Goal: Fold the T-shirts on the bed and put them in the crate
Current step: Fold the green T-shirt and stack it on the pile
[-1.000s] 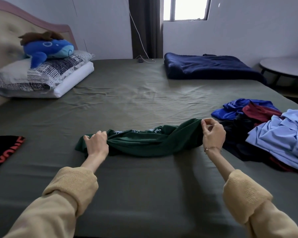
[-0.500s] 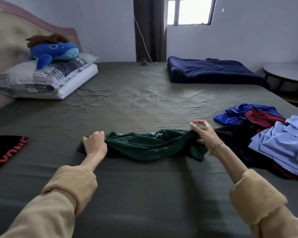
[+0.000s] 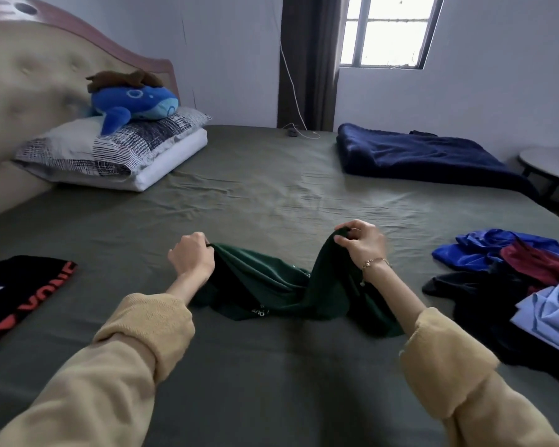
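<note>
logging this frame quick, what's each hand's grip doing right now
Left hand: closed, gripping one end of the green T-shirt.
Right hand: closed, pinching the shirt's other end, lifted off the bed.

Dark green T-shirt (image 3: 271,285) bunched on the olive bed (image 3: 271,201), gripped at each end: left hand (image 3: 192,258) on one edge, right hand (image 3: 362,245) pinching the other, raised off the sheet. Yellow sleeves on both arms, bracelet (image 3: 375,262) at the right wrist. Heap of unfolded shirts (image 3: 523,285) at right, blue, maroon, black and light blue. Folded black shirt with red lettering (image 3: 23,291) at left. Blue whale plush (image 3: 133,104) on stacked pillows (image 3: 117,153) by the headboard. Navy blanket (image 3: 426,156) near the far edge, under the window (image 3: 388,30).
</note>
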### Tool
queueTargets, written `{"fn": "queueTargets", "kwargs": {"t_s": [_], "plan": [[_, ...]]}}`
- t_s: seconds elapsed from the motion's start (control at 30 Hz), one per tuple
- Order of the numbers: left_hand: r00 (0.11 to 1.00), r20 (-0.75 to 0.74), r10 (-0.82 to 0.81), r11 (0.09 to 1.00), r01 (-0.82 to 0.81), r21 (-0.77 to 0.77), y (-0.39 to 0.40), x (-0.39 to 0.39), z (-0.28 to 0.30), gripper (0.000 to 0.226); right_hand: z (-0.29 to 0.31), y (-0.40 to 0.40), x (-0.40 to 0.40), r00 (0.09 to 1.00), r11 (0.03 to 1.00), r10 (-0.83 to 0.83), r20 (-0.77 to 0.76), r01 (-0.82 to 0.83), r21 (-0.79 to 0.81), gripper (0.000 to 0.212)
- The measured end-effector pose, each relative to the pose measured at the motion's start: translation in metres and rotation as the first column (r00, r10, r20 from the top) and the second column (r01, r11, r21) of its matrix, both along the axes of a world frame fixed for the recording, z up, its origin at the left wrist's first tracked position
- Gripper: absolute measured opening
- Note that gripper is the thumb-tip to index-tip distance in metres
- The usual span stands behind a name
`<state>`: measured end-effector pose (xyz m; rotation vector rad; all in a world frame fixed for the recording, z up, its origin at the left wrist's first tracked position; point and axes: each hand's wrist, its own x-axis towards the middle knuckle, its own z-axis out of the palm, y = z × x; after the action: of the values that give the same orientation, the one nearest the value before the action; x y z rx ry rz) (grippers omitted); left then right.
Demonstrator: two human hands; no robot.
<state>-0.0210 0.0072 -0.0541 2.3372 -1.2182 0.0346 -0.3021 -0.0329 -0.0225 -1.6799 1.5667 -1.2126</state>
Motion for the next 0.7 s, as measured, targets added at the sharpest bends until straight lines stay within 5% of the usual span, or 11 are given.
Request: {"fn": "queueTargets", "kwargs": {"t_s": [0.2, 0.4, 0.7], "plan": [[0.994, -0.104, -0.033, 0.996, 0.025, -0.082, -0.036, 0.029, 0.029, 0.013, 0.02, -0.037, 0.065, 0.982, 0.975, -0.185, 0.031, 0.187, -0.123, 0.017], [0.908, -0.403, -0.117, 0.955, -0.008, -0.295, -0.076, 0.066, 0.075, 0.008, 0.081, -0.065, 0.105, 0.954, 0.929, -0.292, 0.071, 0.301, -0.214, 0.028], [0.952, -0.276, -0.13, 0.936, 0.026, -0.351, -0.094, 0.086, 0.183, 0.015, 0.205, -0.078, 0.076, 0.9, 0.847, -0.426, 0.086, 0.431, -0.31, 0.047]]}}
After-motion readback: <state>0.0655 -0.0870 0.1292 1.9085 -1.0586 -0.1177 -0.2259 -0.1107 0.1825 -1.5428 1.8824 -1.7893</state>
